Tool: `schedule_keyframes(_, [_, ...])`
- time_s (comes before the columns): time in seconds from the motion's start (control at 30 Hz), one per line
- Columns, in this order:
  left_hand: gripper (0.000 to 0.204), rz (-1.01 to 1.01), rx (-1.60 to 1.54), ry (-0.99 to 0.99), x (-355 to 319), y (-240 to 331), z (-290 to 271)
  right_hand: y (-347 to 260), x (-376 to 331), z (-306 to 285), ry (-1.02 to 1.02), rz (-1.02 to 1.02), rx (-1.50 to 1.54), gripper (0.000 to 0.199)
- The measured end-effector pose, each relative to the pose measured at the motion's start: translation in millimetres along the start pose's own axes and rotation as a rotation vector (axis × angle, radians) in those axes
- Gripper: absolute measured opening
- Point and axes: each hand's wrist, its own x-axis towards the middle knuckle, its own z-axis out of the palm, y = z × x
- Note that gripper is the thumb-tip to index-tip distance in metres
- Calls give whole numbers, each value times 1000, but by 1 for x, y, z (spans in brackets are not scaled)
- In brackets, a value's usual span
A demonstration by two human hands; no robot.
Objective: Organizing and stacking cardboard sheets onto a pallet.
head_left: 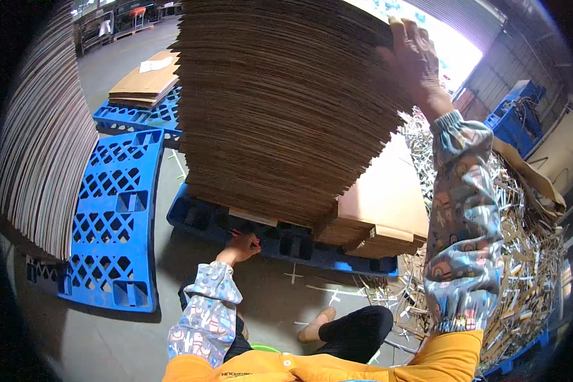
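Note:
A tall stack of flat cardboard sheets (280, 114) rises in front of me on a blue plastic pallet (293, 245). Low by the pallet's near side, my left hand (239, 247) is closed around a slim red item (256, 242); its kind is too small to make out. My right hand (417, 67) is raised against the stack's upper right corner, palm on the cardboard with fingers stretched out. Beside the tall stack, on the same pallet, sits a lower pile of cardboard (385, 197).
Another tall cardboard stack (41, 140) stands at the left beside a blue pallet (111, 223). Farther back, a short cardboard pile (145, 79) lies on a pallet. Shredded cardboard scraps (516, 254) heap up at my right. Blue machinery (516, 118) stands behind them.

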Motion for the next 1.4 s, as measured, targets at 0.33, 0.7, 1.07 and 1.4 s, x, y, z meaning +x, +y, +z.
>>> schedule_keyframes(0.33, [35, -78, 56, 14, -3, 5, -12, 25, 4, 7, -244, 115, -5, 50])
schedule_keyframes(0.7, [43, 127, -355, 462, -42, 11, -50, -9, -52, -147, 10, 42, -19, 32])
schedule_keyframes(1.07, [54, 582, -1620, 596, -146, 134, -309, -31, -244, -333, 38, 387, 122, 48])
schedule_keyframes(1.4, [48, 320, -1241, 376, -198, 209, -298, -37, -272, -351, -464, 537, 553, 57])
